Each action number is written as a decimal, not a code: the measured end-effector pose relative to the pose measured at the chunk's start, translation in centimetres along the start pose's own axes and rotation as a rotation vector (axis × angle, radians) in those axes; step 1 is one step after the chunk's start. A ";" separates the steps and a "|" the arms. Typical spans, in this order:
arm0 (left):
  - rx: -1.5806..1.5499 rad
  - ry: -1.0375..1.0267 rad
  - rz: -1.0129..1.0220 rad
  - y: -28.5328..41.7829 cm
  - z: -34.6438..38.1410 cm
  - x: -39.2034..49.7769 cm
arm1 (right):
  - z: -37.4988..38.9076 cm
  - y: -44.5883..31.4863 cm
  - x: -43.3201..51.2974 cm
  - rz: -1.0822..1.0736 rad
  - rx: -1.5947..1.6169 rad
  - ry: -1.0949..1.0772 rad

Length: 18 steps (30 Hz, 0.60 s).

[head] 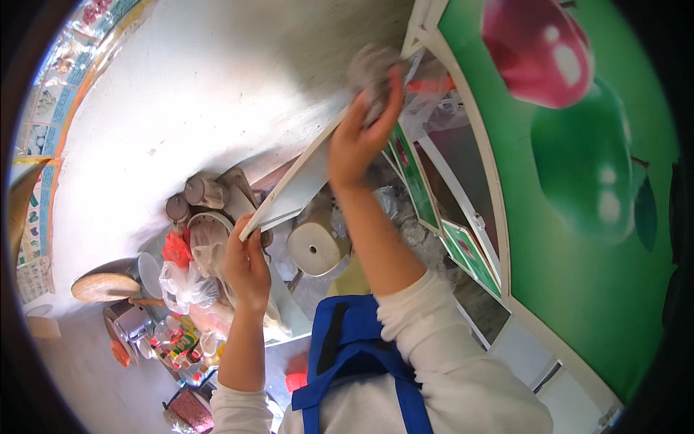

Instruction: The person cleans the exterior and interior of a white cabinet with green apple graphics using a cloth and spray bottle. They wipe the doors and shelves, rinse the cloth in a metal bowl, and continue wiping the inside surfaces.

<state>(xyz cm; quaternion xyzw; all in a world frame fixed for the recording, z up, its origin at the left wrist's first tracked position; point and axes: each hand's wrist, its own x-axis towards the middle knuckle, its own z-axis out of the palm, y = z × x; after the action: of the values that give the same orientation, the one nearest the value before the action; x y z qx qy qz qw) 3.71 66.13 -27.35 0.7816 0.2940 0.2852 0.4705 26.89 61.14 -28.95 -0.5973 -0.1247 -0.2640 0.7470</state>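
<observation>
My left hand holds the lower end of a white-framed panel, fingers around its edge. The panel tilts up towards the wall, and its far end lies by my right wrist. My right hand is raised at the panel's upper end and grips a crumpled grey cloth, blurred. To the right stands a green cabinet panel printed with fruit, beside an opening holding clear plastic bags. Smaller green cabinet doors hang below the opening.
A white wall rises beyond my hands. Lidded containers, a red bag, a white plastic bag, a round wooden board and several bottles crowd the left. A round pale object with a central hole sits below the panel.
</observation>
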 end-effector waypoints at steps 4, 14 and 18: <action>0.064 -0.042 0.029 0.5 -0.3 0.4 | -0.7 4.9 2.7 0.128 -0.041 0.243; 0.191 -0.042 0.027 1.2 -0.1 0.4 | -4.3 12.6 -15.0 0.779 -0.203 0.204; 0.138 -0.020 -0.025 0.4 -0.6 0.4 | -3.2 0.0 -22.2 1.190 -0.048 0.029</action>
<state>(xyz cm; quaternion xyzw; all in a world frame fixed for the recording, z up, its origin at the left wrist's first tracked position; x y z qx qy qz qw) 3.56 66.60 -26.70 0.8112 0.3183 0.2505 0.4219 8.09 63.47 -40.89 -0.5776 0.2476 0.1891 0.7545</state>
